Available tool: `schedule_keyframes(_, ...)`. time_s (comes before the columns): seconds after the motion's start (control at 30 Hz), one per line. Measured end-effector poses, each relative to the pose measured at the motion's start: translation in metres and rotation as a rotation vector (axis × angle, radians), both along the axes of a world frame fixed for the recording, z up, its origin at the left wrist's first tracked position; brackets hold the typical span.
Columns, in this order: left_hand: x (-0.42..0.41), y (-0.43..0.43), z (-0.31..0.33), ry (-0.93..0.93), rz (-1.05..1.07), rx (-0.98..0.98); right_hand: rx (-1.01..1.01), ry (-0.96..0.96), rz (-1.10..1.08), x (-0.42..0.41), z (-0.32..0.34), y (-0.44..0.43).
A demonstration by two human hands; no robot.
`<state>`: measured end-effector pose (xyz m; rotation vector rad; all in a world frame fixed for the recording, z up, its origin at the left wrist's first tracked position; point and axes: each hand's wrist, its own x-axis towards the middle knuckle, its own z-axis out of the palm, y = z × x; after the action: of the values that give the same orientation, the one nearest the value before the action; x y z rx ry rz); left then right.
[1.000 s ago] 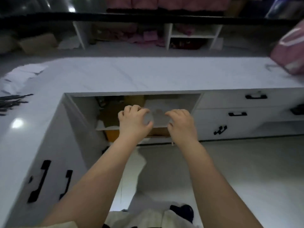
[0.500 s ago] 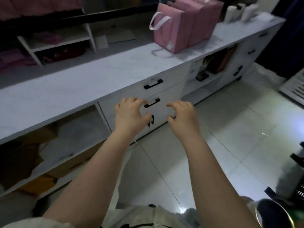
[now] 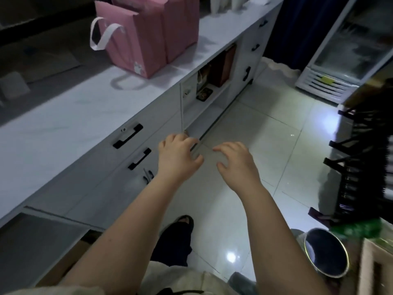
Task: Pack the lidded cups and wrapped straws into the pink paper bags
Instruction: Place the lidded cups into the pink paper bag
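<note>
Two pink paper bags (image 3: 136, 45) with white handles stand side by side on the white counter (image 3: 63, 111), far ahead and to the left of my hands. My left hand (image 3: 177, 156) and my right hand (image 3: 235, 162) are held out over the floor beside the drawer fronts, fingers curled toward each other. Between them is a faint see-through shape (image 3: 209, 155) that looks like a clear plastic cup; its outline is hard to make out. White cup-like things (image 3: 219, 5) stand blurred at the counter's far end. No wrapped straws are visible.
Drawers with black handles (image 3: 127, 136) and an open shelf bay (image 3: 209, 86) line the counter front. A glass-door fridge (image 3: 344, 60) stands at the far right, with a black rack (image 3: 365, 156) and a round bin (image 3: 325, 252) nearer on the right. My foot (image 3: 180, 233) is on the tiled floor.
My view has swung right along the counter, away from the open cupboard toward the pink bags. Both hands have kept their cupped pose and spacing.
</note>
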<state>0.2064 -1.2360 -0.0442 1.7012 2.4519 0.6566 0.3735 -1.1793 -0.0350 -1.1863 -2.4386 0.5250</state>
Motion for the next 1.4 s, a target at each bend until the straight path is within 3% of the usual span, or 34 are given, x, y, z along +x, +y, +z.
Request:
schedule_keyframes(0.3, -0.061, 0.195, 0.026, -0.004, -0.06, 0.092, 0.125, -0.121, -0.182, -0.039, 0.023, 0.17)
schedule_keyframes(0.67, -0.038, 0.384, -0.001, 0.011, -0.247, 0.03, 0.069, -0.239, -0.328, -0.033, -0.001, 0.342)
schedule_keyframes(0.9, -0.025, 0.519, -0.023, 0.049, -0.136, -0.005, 0.05, -0.254, -0.16, -0.027, -0.013, 0.495)
schedule_keyframes(1.1, -0.035, 0.633, 0.004, 0.095, 0.043, 0.012, 0.082, -0.269, 0.01, -0.023, 0.011, 0.64)
schedule_keyframes(1.4, -0.092, 0.728, 0.012, 0.059, 0.312, 0.01, 0.147, -0.322, 0.31, -0.1, 0.02, 0.788)
